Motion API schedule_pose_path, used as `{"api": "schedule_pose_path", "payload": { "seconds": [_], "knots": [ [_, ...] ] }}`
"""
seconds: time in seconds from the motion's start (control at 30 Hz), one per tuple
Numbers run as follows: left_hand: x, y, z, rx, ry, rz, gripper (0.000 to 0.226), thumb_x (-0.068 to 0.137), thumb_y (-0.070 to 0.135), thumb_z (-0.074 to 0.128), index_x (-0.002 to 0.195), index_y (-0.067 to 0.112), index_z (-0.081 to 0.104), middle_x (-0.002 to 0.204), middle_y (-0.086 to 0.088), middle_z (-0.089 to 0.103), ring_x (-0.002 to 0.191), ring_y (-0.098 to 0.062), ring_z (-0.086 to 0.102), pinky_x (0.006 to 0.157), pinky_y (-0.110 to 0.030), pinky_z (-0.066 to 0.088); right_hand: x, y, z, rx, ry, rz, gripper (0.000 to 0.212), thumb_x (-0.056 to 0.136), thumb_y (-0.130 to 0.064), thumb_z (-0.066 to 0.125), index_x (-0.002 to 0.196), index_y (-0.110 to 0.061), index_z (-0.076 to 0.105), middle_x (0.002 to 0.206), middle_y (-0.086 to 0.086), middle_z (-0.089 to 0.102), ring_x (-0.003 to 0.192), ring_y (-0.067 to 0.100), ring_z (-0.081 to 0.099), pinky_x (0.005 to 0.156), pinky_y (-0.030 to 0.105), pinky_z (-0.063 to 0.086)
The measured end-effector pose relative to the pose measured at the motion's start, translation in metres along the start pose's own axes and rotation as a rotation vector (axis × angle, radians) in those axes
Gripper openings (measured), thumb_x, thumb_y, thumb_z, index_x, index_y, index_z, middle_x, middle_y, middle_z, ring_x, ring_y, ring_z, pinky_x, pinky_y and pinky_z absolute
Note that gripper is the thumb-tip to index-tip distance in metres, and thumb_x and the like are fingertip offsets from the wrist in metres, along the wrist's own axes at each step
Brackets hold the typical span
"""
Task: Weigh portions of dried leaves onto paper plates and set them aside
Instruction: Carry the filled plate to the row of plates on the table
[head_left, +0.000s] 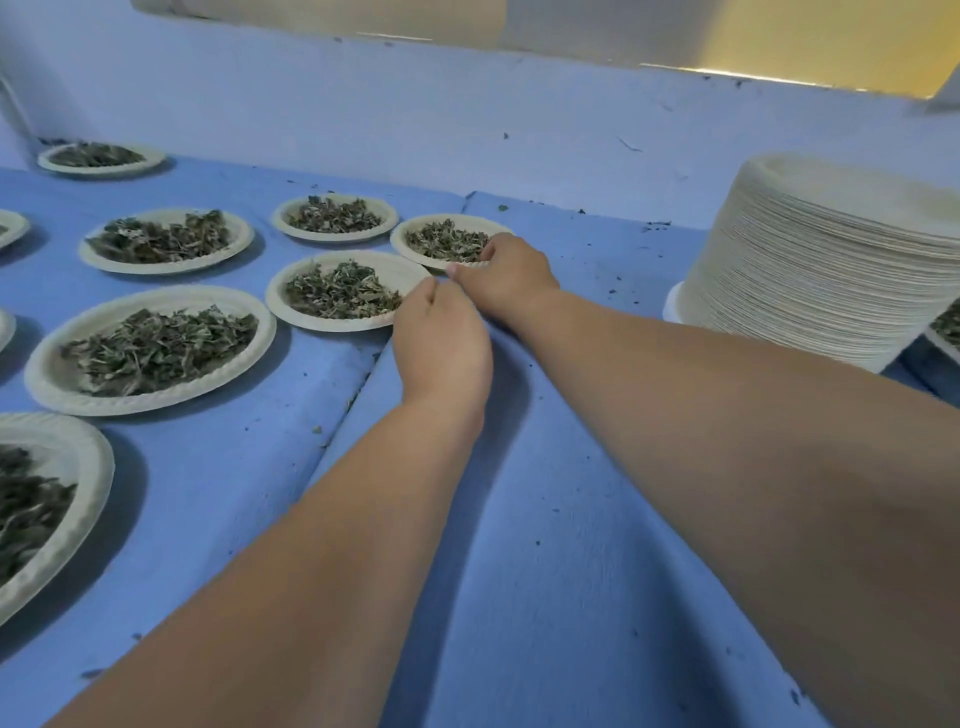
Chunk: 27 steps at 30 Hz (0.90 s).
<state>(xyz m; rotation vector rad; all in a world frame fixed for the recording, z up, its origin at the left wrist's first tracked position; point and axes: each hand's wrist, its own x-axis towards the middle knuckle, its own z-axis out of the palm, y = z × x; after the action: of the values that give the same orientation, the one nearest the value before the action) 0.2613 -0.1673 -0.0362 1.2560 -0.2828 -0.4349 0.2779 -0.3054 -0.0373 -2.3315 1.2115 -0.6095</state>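
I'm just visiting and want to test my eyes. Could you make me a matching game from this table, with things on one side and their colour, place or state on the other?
Things:
1. right hand
2. stack of empty plates
3. table cloth
4. dried leaves

Descriptions:
A. blue
B. tall, at the right of the table
C. gripping the rim of a filled plate
D. dark green, heaped in portions

Pairs: 1-C, 2-B, 3-A, 4-D

R hand (506, 280) hides near rim of far plate (452, 218); bottom-L plate (91, 467) & R-edge plate (946, 325) behind stack (831, 270) cut off.
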Motion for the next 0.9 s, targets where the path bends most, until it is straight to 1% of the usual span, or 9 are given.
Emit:
{"api": "schedule_pose_path", "payload": {
  "seconds": [0.27, 0.43, 0.5, 0.57, 0.6, 0.7, 0.77, 0.83, 0.9],
  "knots": [
    [0.002, -0.006, 0.003, 0.085, -0.03, 0.063, 0.027, 0.074, 0.021, 0.037, 0.048, 0.025, 0.039, 0.053, 0.01, 0.034, 0.072, -0.023, 0.036, 0.069, -0.043, 0.031, 0.014, -0.009, 0.006, 0.027, -0.017, 0.018, 0.066, 0.089, -0.058, 0.063, 0.138, -0.018, 0.044, 0.135, 0.003, 0.057, 0.125, 0.027, 0.053, 0.101, 0.043, 0.046],
    [-0.007, -0.003, 0.007, 0.198, -0.069, 0.157, 0.032, 0.079, 0.022, 0.036, 0.05, 0.028, 0.048, 0.05, 0.014, 0.044, 0.062, -0.022, 0.039, 0.063, -0.04, 0.037, 0.003, -0.008, -0.009, 0.112, -0.008, -0.016, 0.065, 0.092, -0.049, 0.063, 0.141, -0.014, 0.038, 0.136, 0.007, 0.054, 0.125, 0.028, 0.051, 0.097, 0.034, 0.044],
    [-0.018, 0.007, 0.012, 0.216, -0.077, 0.204, 0.025, 0.08, 0.022, 0.037, 0.064, 0.02, 0.056, 0.063, 0.011, 0.054, 0.071, -0.03, 0.051, 0.074, -0.047, 0.05, -0.009, -0.009, -0.026, 0.186, -0.026, -0.009, 0.049, 0.096, -0.042, 0.058, 0.133, -0.012, 0.046, 0.118, 0.003, 0.059, 0.11, 0.025, 0.055, 0.081, 0.029, 0.042],
    [-0.028, 0.016, 0.019, 0.153, -0.067, 0.182, 0.025, 0.08, 0.021, 0.039, 0.077, 0.014, 0.063, 0.079, 0.001, 0.063, 0.088, -0.032, 0.062, 0.089, -0.047, 0.054, -0.023, -0.012, -0.047, 0.375, -0.04, 0.047, 0.02, 0.096, -0.032, 0.054, 0.105, -0.014, 0.056, 0.087, -0.002, 0.057, 0.084, 0.021, 0.053, 0.063, 0.028, 0.037],
    [-0.033, 0.022, 0.023, 0.114, -0.064, 0.156, 0.023, 0.078, 0.019, 0.04, 0.077, 0.014, 0.063, 0.08, -0.001, 0.063, 0.084, -0.029, 0.062, 0.091, -0.046, 0.054, -0.034, -0.015, -0.058, 0.494, -0.044, 0.079, 0.014, 0.094, -0.028, 0.053, 0.091, -0.015, 0.056, 0.076, -0.001, 0.054, 0.074, 0.021, 0.05, 0.058, 0.027, 0.035],
    [-0.051, 0.035, 0.038, 0.074, -0.089, 0.125, 0.016, 0.075, 0.014, 0.042, 0.063, 0.016, 0.051, 0.064, 0.0, 0.054, 0.065, -0.016, 0.048, 0.069, -0.043, 0.055, -0.067, -0.021, -0.09, 0.696, -0.103, 0.113, 0.02, 0.091, -0.027, 0.053, 0.087, -0.009, 0.061, 0.076, 0.005, 0.056, 0.069, 0.023, 0.05, 0.065, 0.029, 0.038],
    [-0.066, 0.042, 0.049, 0.09, -0.108, 0.154, 0.027, 0.078, 0.01, 0.041, 0.053, 0.02, 0.042, 0.049, 0.009, 0.046, 0.05, -0.011, 0.042, 0.047, -0.023, 0.038, -0.09, -0.02, -0.112, 0.763, -0.109, 0.1, 0.024, 0.093, -0.026, 0.051, 0.09, -0.005, 0.061, 0.08, 0.008, 0.052, 0.074, 0.022, 0.05, 0.069, 0.034, 0.037],
    [-0.082, 0.05, 0.061, 0.102, -0.124, 0.214, 0.033, 0.083, 0.007, 0.04, 0.053, 0.02, 0.039, 0.045, 0.012, 0.043, 0.044, -0.008, 0.039, 0.042, -0.017, 0.029, -0.114, -0.018, -0.137, 0.825, -0.064, 0.077, 0.018, 0.094, -0.02, 0.048, 0.08, -0.011, 0.051, 0.073, 0.007, 0.045, 0.072, 0.021, 0.045, 0.068, 0.035, 0.034],
    [-0.095, 0.057, 0.074, 0.099, -0.142, 0.279, 0.03, 0.085, 0.008, 0.041, 0.058, 0.019, 0.038, 0.054, 0.008, 0.043, 0.053, -0.011, 0.039, 0.049, -0.023, 0.03, -0.137, -0.011, -0.16, 0.863, -0.017, 0.049, 0.022, 0.095, -0.017, 0.047, 0.074, -0.014, 0.047, 0.068, 0.003, 0.045, 0.068, 0.022, 0.045, 0.064, 0.032, 0.036]
  ]
}}
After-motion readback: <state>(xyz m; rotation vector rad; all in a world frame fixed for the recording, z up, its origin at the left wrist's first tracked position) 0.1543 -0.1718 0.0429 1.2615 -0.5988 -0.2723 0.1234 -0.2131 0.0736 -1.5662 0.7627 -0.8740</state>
